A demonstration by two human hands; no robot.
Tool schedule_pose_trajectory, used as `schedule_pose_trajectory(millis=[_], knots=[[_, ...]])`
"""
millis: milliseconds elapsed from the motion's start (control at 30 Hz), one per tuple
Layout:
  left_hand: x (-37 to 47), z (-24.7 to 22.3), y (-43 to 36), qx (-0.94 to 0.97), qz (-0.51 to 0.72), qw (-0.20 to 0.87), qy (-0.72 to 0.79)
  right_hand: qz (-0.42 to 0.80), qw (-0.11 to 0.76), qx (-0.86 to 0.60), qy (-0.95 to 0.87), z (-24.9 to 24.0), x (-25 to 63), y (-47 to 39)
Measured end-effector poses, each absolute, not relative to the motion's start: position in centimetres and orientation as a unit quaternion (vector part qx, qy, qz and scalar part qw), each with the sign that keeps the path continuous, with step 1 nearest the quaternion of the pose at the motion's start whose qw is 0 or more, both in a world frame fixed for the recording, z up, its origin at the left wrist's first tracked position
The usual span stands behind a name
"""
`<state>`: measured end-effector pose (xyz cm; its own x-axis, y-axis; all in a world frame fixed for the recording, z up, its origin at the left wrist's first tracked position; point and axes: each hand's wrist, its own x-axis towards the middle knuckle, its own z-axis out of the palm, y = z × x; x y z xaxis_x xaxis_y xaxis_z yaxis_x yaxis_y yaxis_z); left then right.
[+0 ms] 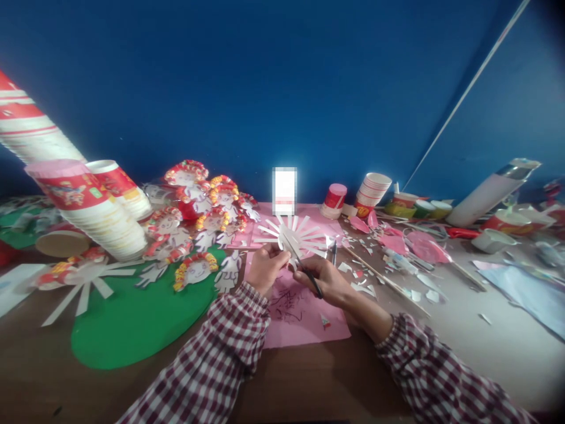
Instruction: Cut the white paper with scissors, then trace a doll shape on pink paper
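Observation:
My left hand is closed on the near edge of a white paper cup cut into strips, which fan out like rays around its round base. In my right hand is a pair of scissors with dark handles. Its blades point up and left, over the cut paper close to my left fingers. Below both hands lies a pink paper sheet with dark scribbled lines and a small printed scrap on it.
Tilted stacks of paper cups stand at the left, beside several paper figures with red and yellow curls. A green paper shape lies near them. Paper scraps, wooden sticks, pink pieces and a white roll are at the right.

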<state>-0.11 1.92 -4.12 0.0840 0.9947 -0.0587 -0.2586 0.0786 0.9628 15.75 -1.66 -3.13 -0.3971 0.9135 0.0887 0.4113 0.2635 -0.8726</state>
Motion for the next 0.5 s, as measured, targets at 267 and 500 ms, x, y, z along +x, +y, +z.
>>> schedule_pose_trajectory(millis=[267, 500], knots=[[0.2, -3.37, 1.47, 0.402, 0.529, 0.617, 0.422, 0.4, 0.312, -0.459, -0.729, -3.22, 15.71, -1.57], [0.26, -3.23, 1.34, 0.415, 0.529, 0.602, 0.43, 0.43, 0.309, -0.451, -0.718, -3.29, 15.7, -1.61]])
